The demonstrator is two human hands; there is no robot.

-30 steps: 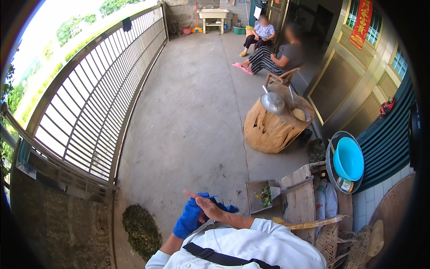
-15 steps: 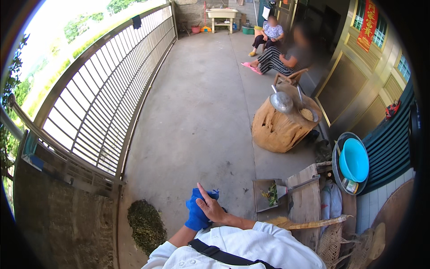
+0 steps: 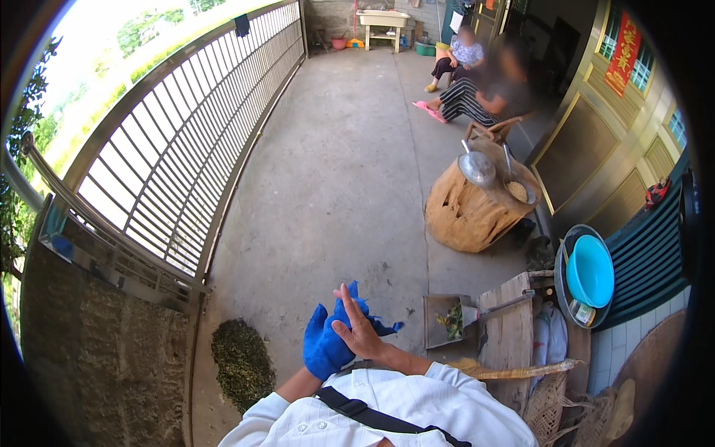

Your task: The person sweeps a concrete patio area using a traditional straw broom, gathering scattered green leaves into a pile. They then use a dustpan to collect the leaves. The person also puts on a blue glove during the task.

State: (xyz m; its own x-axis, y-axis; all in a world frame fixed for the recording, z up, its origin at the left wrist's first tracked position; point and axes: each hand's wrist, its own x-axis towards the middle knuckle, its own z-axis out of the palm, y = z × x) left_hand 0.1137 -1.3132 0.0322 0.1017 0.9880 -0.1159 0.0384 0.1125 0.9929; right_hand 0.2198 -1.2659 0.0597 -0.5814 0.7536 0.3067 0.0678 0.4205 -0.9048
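My left hand [image 3: 325, 349] wears a blue fabric glove [image 3: 320, 339]. Its thumb points up and apart, and blue fingertips fan out past my other hand, so it looks open. Across its palm lies my bare right hand [image 3: 362, 335], fingers stretched out, touching the glove and hiding part of it. A thin blue tip sticks out to the right of my right hand; whether it is a loose part of the glove or a separate piece I cannot make out. Both hands are close in front of my white shirt [image 3: 372, 406], which a black strap [image 3: 357, 410] crosses.
A dark green heap [image 3: 242, 365] lies on the concrete at left, near a metal railing [image 3: 171, 171]. At right are a dustpan [image 3: 447, 322] with leaves, wooden boards [image 3: 510, 313], a turquoise basin [image 3: 590, 272] and a stump table [image 3: 477, 205]. Two people sit farther back.
The gloved left hand has opened from a bunched shape, its thumb and blue tips now spreading out. My right hand has shifted slightly right and stays against it. The view has tilted slightly.
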